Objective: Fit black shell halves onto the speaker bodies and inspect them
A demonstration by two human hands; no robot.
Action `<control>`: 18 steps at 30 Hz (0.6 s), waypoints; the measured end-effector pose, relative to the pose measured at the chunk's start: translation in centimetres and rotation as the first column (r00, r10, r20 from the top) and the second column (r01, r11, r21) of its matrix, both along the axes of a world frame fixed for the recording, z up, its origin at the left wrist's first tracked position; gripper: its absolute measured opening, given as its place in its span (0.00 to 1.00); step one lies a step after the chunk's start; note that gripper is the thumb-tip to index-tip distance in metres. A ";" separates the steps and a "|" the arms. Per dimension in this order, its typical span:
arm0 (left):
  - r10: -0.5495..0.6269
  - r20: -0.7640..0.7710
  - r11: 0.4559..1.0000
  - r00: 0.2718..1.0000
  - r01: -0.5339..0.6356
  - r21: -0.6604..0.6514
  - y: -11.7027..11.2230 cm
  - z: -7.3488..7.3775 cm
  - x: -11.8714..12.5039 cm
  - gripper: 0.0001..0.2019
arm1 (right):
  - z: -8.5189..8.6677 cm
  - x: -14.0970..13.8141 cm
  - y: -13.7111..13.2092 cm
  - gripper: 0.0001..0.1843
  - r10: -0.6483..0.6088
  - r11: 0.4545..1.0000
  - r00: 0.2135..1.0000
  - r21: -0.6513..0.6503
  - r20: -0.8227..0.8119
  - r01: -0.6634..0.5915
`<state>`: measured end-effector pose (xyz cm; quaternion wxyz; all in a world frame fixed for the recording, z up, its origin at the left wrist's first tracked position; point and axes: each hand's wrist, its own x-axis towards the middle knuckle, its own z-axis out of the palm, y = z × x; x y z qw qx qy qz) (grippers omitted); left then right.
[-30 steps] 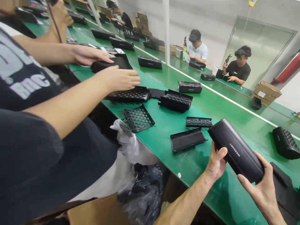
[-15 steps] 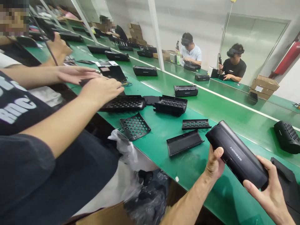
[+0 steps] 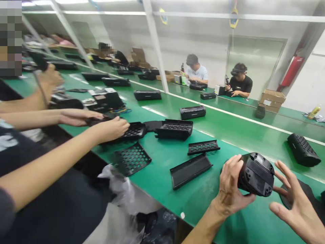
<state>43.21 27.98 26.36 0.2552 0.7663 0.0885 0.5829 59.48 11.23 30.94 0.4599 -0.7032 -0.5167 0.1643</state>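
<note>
Nearby, two hands [image 3: 256, 200], one speaker [image 3: 256, 173], two grille panels [image 3: 203, 146], one tray [image 3: 190, 170]

Bare belt [image 3: 228, 130] beyond black tray [image 3: 190, 170]

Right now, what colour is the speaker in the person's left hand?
Black, seen in the head view: the speaker in the left hand.

Bright overhead light, soft shadows; motion blur at left edge, wide-angle bending.
</note>
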 end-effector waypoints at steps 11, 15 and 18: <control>-0.254 -0.382 0.922 0.889 0.103 -0.373 3.6 -0.1 -4.5 0.59 | -4.1 -1.2 0.7 0.57 -0.228 0.951 0.962 0.176 -0.152 0.254; -0.575 0.008 0.458 0.818 0.329 -0.826 4.6 -2.4 -6.1 0.60 | -5.4 -0.2 -1.4 0.66 -0.191 0.959 0.962 0.170 -0.194 0.225; -0.505 0.142 0.404 0.851 0.379 -0.832 3.5 -3.1 -5.5 0.57 | -4.9 -0.1 -1.9 0.68 -0.089 0.994 0.962 0.035 -0.259 0.101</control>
